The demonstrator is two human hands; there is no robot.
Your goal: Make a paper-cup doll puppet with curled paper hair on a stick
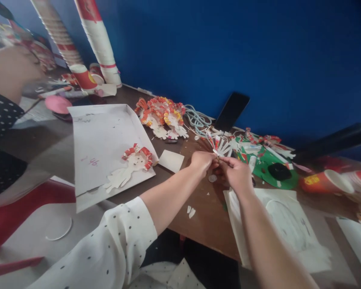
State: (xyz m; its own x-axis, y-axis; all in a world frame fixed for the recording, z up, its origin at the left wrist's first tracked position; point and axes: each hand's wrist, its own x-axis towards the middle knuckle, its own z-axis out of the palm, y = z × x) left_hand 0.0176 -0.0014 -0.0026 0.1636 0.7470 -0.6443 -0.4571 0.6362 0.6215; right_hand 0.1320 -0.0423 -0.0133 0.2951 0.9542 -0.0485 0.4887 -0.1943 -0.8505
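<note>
Above the brown table, my left hand point(202, 160) and my right hand point(237, 173) meet with fingers pinched on a cut paper cup point(221, 147). Its white and red strips fan out away from me. Below my fingers lies a coin-like disc point(212, 178). To the left, a paper lion figure point(136, 159) with a curled red and white mane rests on a white box lid point(96, 132). Several similar paper figures point(162, 114) are heaped against the wall. My fingertips partly hide the base of the strips.
A black phone point(232, 110) leans on the blue wall beside a coiled cable point(198, 118). Right of my hands are a green disc point(273, 170) with scraps and red cups point(325, 182). Tall cup stacks point(100, 44) stand at left, near another person's arm point(15, 72).
</note>
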